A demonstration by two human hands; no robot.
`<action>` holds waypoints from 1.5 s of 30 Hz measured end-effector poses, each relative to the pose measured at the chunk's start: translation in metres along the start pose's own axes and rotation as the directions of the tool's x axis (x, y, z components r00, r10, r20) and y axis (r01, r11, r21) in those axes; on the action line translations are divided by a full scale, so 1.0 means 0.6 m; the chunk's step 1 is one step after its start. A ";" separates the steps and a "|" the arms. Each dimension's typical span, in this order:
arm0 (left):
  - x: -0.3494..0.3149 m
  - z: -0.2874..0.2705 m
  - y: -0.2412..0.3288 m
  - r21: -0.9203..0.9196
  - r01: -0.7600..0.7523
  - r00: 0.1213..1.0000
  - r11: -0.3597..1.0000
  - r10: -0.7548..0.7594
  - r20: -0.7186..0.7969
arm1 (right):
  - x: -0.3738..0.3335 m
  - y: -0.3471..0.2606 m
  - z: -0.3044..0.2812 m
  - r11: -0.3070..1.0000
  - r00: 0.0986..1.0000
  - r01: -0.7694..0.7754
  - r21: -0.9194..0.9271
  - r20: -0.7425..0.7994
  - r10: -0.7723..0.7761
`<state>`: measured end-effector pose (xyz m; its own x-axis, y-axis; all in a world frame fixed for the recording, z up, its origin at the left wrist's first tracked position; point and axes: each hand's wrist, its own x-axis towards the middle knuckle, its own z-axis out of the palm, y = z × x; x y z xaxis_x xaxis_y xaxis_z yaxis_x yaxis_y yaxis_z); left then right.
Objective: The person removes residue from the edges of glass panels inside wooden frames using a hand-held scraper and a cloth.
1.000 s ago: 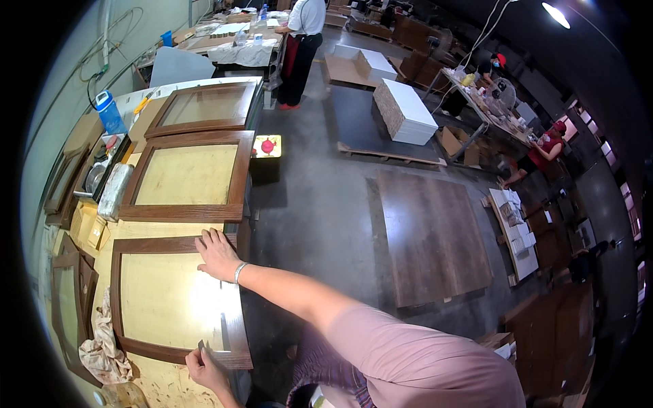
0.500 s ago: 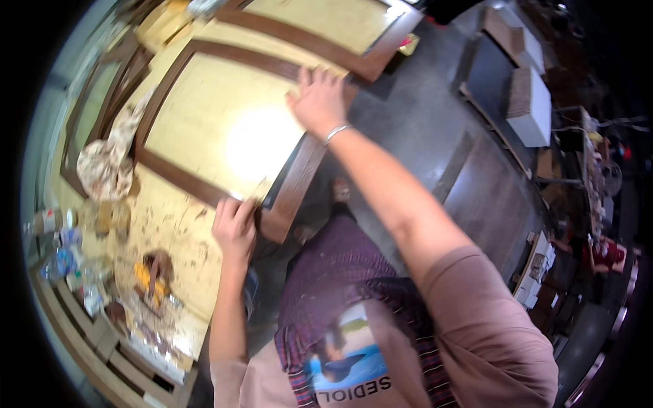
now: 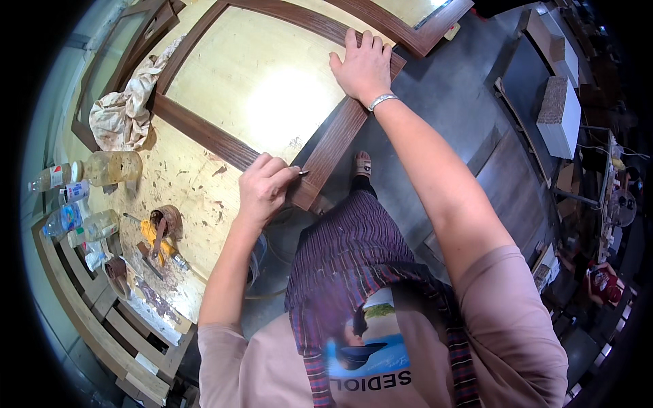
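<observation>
A brown wooden frame [image 3: 212, 138] with an open middle lies on the pale, stained worktable [image 3: 187, 187], its near rail jutting over the edge. My left hand [image 3: 264, 187] is closed at the frame's near left corner. A small thin metal tip [image 3: 303, 173] pokes out from its fingers over the near rail; the rest is hidden in the hand. At the near right corner, my right hand [image 3: 365, 71] lies palm down on the wood, fingers spread, with nothing gripped.
A second brown frame [image 3: 377, 22] lies beyond. At the left are a stained cloth [image 3: 126, 115], another frame [image 3: 102, 75], several plastic bottles [image 3: 112, 168], and a brown pot [image 3: 165, 221] beside a yellow tool [image 3: 151, 234]. White boxes [image 3: 561, 119] stand on the right.
The view has shifted, so the table and frame appear higher and further right. The metal tip now shows at my left fingers. My right hand stays at the same corner.
</observation>
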<state>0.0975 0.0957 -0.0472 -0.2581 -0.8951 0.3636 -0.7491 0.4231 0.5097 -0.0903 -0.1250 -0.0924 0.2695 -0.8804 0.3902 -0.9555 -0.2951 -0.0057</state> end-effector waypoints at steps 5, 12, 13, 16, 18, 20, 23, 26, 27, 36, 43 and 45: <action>-0.025 -0.008 0.023 -0.036 -0.010 0.997 0.999 0.013 0.076 | 0.000 -0.001 -0.004 0.999 0.997 -0.030 0.034 0.077 0.028; -0.051 0.038 0.036 0.049 0.046 0.994 0.998 -0.041 -0.106 | -0.001 -0.004 0.000 0.998 0.998 -0.022 0.051 0.063 0.019; -0.044 0.019 0.078 0.012 0.014 0.999 1.000 -0.015 0.035 | -0.001 0.000 0.001 0.998 0.997 -0.035 0.049 0.068 0.032; -0.040 0.014 -0.012 0.038 0.081 0.967 0.996 -0.070 -0.245 | 0.000 -0.003 -0.006 0.998 0.996 -0.033 0.051 0.085 0.029; 0.007 -0.032 -0.106 0.075 0.421 0.869 0.904 -0.379 -0.319 | 0.000 0.000 -0.007 0.997 0.993 -0.051 0.057 0.106 0.044; 0.032 -0.081 -0.194 0.247 0.607 0.763 0.756 -0.467 -0.447 | 0.000 -0.009 -0.010 0.997 0.993 -0.040 0.060 0.115 0.032; 0.018 -0.049 -0.158 0.159 0.605 0.741 0.780 -0.479 -0.471 | -0.004 -0.006 -0.008 0.997 0.992 -0.048 0.056 0.117 0.041; -0.044 0.045 0.010 0.228 0.147 0.966 0.962 -0.090 -0.242 | -0.001 0.002 -0.007 0.996 0.992 -0.064 0.060 0.117 0.056; -0.052 0.046 0.077 0.100 0.045 0.991 0.994 -0.032 -0.130 | 0.000 0.001 -0.007 0.996 0.992 -0.060 0.063 0.117 0.052; -0.070 -0.048 -0.052 0.112 0.501 0.812 0.858 -0.421 -0.404 | 0.004 -0.006 0.005 1.000 0.998 0.002 0.018 0.061 -0.003; -0.107 -0.126 -0.058 0.298 0.576 0.746 0.761 -0.340 -0.572 | 0.004 -0.006 -0.014 1.000 0.997 0.021 0.001 0.079 -0.022; -0.124 -0.128 -0.022 0.092 0.582 0.704 0.808 -0.444 -0.555 | 0.002 -0.006 -0.009 1.000 0.997 0.020 -0.015 0.074 -0.019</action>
<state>0.1737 0.1676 -0.0211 0.4894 -0.7396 0.4620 -0.8117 -0.1926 0.5514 -0.0870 -0.1231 -0.0867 0.2956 -0.8997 0.3213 -0.9516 -0.3069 0.0161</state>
